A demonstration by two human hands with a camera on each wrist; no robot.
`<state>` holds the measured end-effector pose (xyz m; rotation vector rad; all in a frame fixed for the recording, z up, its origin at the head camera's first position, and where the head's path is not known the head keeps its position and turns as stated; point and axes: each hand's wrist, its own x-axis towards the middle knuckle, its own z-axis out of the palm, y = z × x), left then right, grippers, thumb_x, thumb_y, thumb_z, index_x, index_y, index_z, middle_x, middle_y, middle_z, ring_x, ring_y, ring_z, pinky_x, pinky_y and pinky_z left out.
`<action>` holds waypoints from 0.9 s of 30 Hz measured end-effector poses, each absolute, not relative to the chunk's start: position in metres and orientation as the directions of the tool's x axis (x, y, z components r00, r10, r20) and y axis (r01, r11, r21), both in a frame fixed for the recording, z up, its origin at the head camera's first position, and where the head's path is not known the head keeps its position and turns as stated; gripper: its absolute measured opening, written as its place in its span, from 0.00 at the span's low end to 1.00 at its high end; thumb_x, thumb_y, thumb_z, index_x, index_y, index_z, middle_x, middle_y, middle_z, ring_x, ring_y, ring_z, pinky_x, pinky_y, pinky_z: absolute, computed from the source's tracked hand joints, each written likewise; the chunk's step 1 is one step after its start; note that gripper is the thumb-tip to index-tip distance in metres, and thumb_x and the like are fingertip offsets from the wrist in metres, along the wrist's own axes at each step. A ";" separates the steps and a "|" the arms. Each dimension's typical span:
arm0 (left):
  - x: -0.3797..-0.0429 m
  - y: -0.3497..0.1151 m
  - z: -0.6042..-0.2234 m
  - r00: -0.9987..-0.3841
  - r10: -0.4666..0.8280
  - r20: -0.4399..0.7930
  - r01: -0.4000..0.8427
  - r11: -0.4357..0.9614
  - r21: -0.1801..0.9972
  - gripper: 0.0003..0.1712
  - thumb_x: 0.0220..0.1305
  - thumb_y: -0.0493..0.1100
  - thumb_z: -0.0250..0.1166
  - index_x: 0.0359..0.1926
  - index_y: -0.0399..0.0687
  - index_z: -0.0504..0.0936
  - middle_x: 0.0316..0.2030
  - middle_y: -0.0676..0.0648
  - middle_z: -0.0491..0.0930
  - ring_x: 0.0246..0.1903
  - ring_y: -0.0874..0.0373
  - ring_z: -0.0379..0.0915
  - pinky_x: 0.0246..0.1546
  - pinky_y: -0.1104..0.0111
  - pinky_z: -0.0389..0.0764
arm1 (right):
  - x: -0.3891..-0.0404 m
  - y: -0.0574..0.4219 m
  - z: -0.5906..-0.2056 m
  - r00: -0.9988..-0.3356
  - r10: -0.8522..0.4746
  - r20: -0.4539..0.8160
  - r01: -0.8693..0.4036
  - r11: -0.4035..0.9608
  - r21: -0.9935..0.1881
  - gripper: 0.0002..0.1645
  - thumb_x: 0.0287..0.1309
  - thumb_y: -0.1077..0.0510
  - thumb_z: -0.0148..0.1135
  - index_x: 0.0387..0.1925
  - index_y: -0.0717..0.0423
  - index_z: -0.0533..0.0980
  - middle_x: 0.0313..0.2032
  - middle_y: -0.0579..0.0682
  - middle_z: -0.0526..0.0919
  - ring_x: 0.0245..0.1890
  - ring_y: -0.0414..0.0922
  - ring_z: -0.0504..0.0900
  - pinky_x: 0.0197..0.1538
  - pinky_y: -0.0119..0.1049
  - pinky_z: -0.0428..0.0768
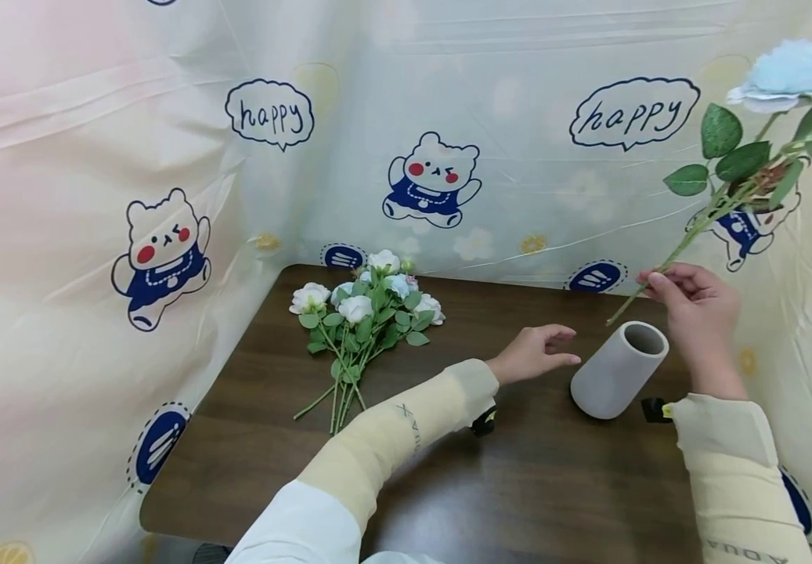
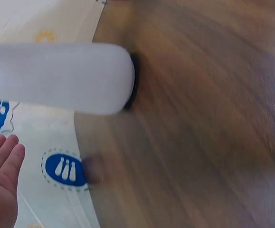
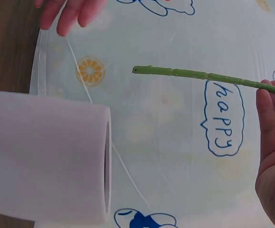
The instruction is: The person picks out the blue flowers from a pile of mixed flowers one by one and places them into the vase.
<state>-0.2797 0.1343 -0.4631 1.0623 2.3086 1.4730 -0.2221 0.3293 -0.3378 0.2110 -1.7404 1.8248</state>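
Head view alone is showing the blue bloom (image 1: 796, 74) and a flower bunch (image 1: 356, 309) lying by the tabletop's (image 1: 250, 454) far left corner. Near its far right corner, the right hand (image 1: 703, 313) is pinching the bloom's green stem (image 3: 194, 74); the left hand (image 1: 532, 356), fingers relaxed, is hovering beside the vase (image 1: 610, 376).

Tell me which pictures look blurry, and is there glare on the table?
Left wrist view: the table looks smeared and the vase soft-edged; right wrist view: the stem and "happy" lettering are fairly crisp; head view: a soft sheen shows on the table near the bottom, and the blue flower looks washed out.
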 end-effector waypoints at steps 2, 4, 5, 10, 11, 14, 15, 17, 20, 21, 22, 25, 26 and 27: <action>-0.276 0.144 -0.464 -0.717 0.670 0.189 0.464 0.257 0.848 0.30 0.63 0.49 0.68 0.63 0.45 0.73 0.60 0.52 0.75 0.56 0.68 0.70 0.50 0.82 0.71 | -0.219 0.334 -0.337 -0.807 0.337 0.485 -0.496 0.056 -0.866 0.09 0.55 0.73 0.66 0.37 0.76 0.78 0.31 0.52 0.87 0.29 0.41 0.86 0.37 0.28 0.81; -0.272 0.154 -0.465 -0.714 0.677 0.179 0.471 0.275 0.838 0.31 0.63 0.50 0.68 0.65 0.46 0.72 0.61 0.52 0.74 0.58 0.67 0.70 0.51 0.82 0.70 | -0.217 0.338 -0.336 -0.804 0.362 0.472 -0.487 0.056 -0.872 0.09 0.55 0.73 0.66 0.37 0.75 0.79 0.31 0.52 0.87 0.30 0.41 0.86 0.37 0.28 0.81; -0.270 0.158 -0.465 -0.715 0.678 0.172 0.474 0.289 0.832 0.32 0.63 0.51 0.68 0.65 0.46 0.72 0.61 0.53 0.74 0.58 0.67 0.69 0.51 0.81 0.70 | -0.216 0.339 -0.336 -0.803 0.372 0.465 -0.481 0.055 -0.875 0.09 0.54 0.72 0.66 0.37 0.75 0.79 0.31 0.51 0.87 0.30 0.41 0.86 0.38 0.28 0.81; -0.263 0.173 -0.464 -0.727 0.672 0.144 0.469 0.333 0.818 0.37 0.62 0.53 0.68 0.68 0.47 0.67 0.64 0.54 0.70 0.62 0.66 0.65 0.56 0.80 0.67 | -0.212 0.344 -0.335 -0.794 0.407 0.452 -0.479 0.040 -0.877 0.08 0.54 0.73 0.66 0.37 0.76 0.78 0.30 0.51 0.87 0.29 0.41 0.86 0.37 0.29 0.81; -0.262 0.175 -0.463 -0.731 0.668 0.138 0.463 0.337 0.820 0.38 0.62 0.53 0.68 0.69 0.47 0.67 0.65 0.54 0.69 0.62 0.66 0.65 0.56 0.79 0.67 | -0.211 0.345 -0.335 -0.792 0.413 0.451 -0.479 0.039 -0.877 0.08 0.54 0.73 0.66 0.36 0.76 0.78 0.30 0.52 0.87 0.29 0.41 0.86 0.37 0.29 0.81; -0.261 0.181 -0.460 -0.744 0.656 0.126 0.442 0.341 0.830 0.39 0.62 0.52 0.69 0.70 0.48 0.65 0.66 0.54 0.67 0.63 0.65 0.64 0.57 0.78 0.67 | -0.209 0.349 -0.337 -0.786 0.434 0.441 -0.472 0.040 -0.881 0.06 0.54 0.73 0.66 0.35 0.75 0.79 0.29 0.51 0.87 0.28 0.41 0.86 0.37 0.29 0.81; -0.261 0.183 -0.459 -0.748 0.653 0.117 0.431 0.344 0.834 0.39 0.62 0.53 0.69 0.70 0.49 0.65 0.66 0.55 0.67 0.63 0.66 0.63 0.57 0.78 0.67 | -0.209 0.350 -0.338 -0.784 0.441 0.437 -0.470 0.039 -0.882 0.06 0.53 0.74 0.66 0.34 0.74 0.79 0.29 0.51 0.86 0.28 0.41 0.86 0.37 0.29 0.81; -0.260 0.187 -0.458 -0.755 0.646 0.113 0.423 0.348 0.837 0.40 0.61 0.53 0.69 0.71 0.49 0.64 0.67 0.56 0.66 0.63 0.67 0.63 0.57 0.78 0.67 | -0.208 0.352 -0.340 -0.781 0.449 0.434 -0.470 0.034 -0.882 0.05 0.53 0.74 0.67 0.33 0.74 0.79 0.28 0.51 0.86 0.28 0.41 0.86 0.37 0.29 0.81; -0.260 0.194 -0.458 -0.758 0.639 0.131 0.433 0.343 0.833 0.42 0.61 0.53 0.70 0.71 0.49 0.63 0.66 0.55 0.67 0.62 0.68 0.64 0.56 0.79 0.67 | -0.207 0.356 -0.345 -0.778 0.457 0.431 -0.474 0.022 -0.880 0.04 0.52 0.74 0.67 0.31 0.73 0.79 0.27 0.51 0.86 0.27 0.41 0.86 0.36 0.29 0.81; -0.260 0.196 -0.458 -0.758 0.638 0.137 0.437 0.340 0.833 0.42 0.61 0.53 0.70 0.71 0.48 0.63 0.66 0.55 0.68 0.61 0.68 0.65 0.56 0.80 0.67 | -0.207 0.356 -0.347 -0.780 0.456 0.430 -0.474 0.019 -0.880 0.04 0.52 0.74 0.67 0.31 0.73 0.79 0.27 0.52 0.86 0.27 0.41 0.86 0.35 0.29 0.81; -0.260 0.198 -0.459 -0.758 0.636 0.146 0.443 0.336 0.831 0.42 0.60 0.53 0.70 0.71 0.48 0.63 0.65 0.55 0.68 0.60 0.68 0.65 0.55 0.80 0.67 | -0.206 0.357 -0.349 -0.781 0.454 0.429 -0.476 0.014 -0.880 0.04 0.52 0.75 0.67 0.31 0.73 0.79 0.27 0.52 0.86 0.27 0.41 0.86 0.35 0.29 0.81; -0.260 0.204 -0.460 -0.757 0.630 0.175 0.470 0.339 0.815 0.43 0.60 0.53 0.71 0.71 0.46 0.63 0.65 0.53 0.69 0.59 0.69 0.67 0.54 0.81 0.68 | -0.206 0.358 -0.354 -0.782 0.451 0.430 -0.478 0.008 -0.878 0.04 0.52 0.75 0.67 0.30 0.73 0.78 0.28 0.52 0.87 0.27 0.41 0.86 0.35 0.29 0.81; -0.260 0.205 -0.460 -0.758 0.627 0.181 0.475 0.341 0.811 0.43 0.60 0.53 0.70 0.71 0.45 0.62 0.65 0.53 0.69 0.59 0.69 0.67 0.54 0.81 0.67 | -0.206 0.358 -0.356 -0.783 0.449 0.430 -0.479 0.007 -0.878 0.04 0.52 0.76 0.66 0.31 0.74 0.78 0.28 0.52 0.87 0.27 0.41 0.86 0.35 0.29 0.81; -0.260 0.206 -0.460 -0.761 0.621 0.185 0.476 0.342 0.810 0.43 0.60 0.53 0.70 0.71 0.45 0.62 0.65 0.52 0.69 0.59 0.68 0.67 0.54 0.81 0.68 | -0.206 0.358 -0.358 -0.784 0.446 0.431 -0.477 0.010 -0.879 0.04 0.52 0.75 0.66 0.31 0.74 0.78 0.28 0.52 0.87 0.27 0.41 0.86 0.36 0.29 0.81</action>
